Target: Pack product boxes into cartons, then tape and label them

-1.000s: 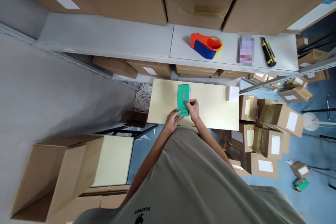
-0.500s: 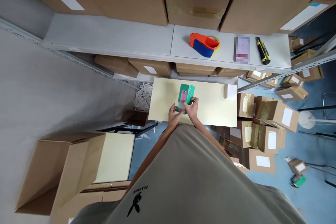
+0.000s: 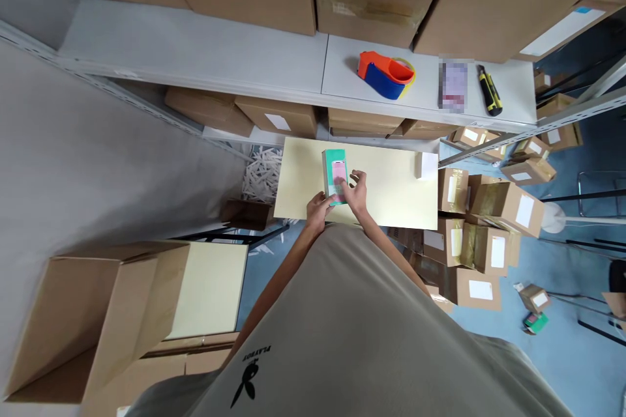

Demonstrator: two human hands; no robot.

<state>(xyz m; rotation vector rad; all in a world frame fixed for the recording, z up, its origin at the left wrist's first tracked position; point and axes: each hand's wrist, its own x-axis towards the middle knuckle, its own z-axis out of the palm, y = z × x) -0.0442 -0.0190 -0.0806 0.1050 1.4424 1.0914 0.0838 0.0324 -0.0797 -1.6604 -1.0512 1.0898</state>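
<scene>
A small green box (image 3: 328, 168) with a pink printed picture on its front is held up over the pale yellow table. My left hand (image 3: 319, 210) grips its lower left corner, thumb along the bottom edge. On the box's right side, my right hand (image 3: 357, 194) lays its thumb against the front face. The other fingers of that hand are spread and curved, standing off the box's right edge. The back and underside of the box are hidden.
A small white box (image 3: 427, 166) stands at the right of the table (image 3: 391, 199). The shelf ahead holds an orange-and-blue tape dispenser (image 3: 385, 75) and a yellow-black utility knife (image 3: 490, 90). Taped cartons (image 3: 496, 251) pile up at right; an open carton (image 3: 63, 326) is at lower left.
The green box has turned, so its left side now shows instead of its right, and it has shifted slightly left. My right hand's fingers have moved away from its right side.
</scene>
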